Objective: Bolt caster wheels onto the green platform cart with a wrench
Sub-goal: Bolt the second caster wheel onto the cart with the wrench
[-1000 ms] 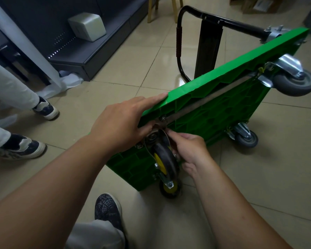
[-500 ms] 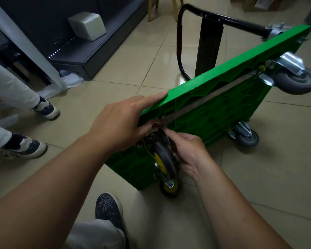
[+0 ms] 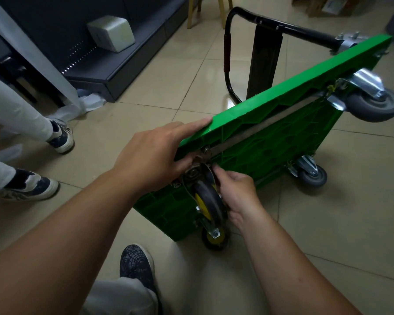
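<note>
The green platform cart [image 3: 271, 137] stands tipped on its long edge on the tiled floor [image 3: 146, 87], running from the lower centre of the frame to the upper right, with its ribbed underside facing the camera. Its black handle [image 3: 282, 27] lies folded behind it at the top.

Four casters show on the underside. Two grey casters, one [image 3: 373, 105] at the upper right and one [image 3: 313, 176] at the right centre, look seated on their plates. At the near end, a yellow-hubbed caster [image 3: 208, 205] sits at centre frame and a second yellow-hubbed one [image 3: 215, 238] just below it, touching the floor.

The left hand [image 3: 150, 160] lies on the cart's upper edge with its fingers [image 3: 191, 126] straight and together and its thumb tucked under toward the caster's plate. The right hand [image 3: 237, 192] is beside the upper yellow-hubbed caster, fingers curled together, with the tips pinching at its mounting plate. Whether a bolt or nut sits between them is hidden.

No wrench is in view. I judge the far casters done and this one still being started by hand, so tightening with the wrench is still to come.

No writing is legible. The white box [image 3: 110, 32] on the dark shelf at upper left looks blank, and the label on the cardboard box [image 3: 328, 5] at the top right is too blurred to read.
</note>
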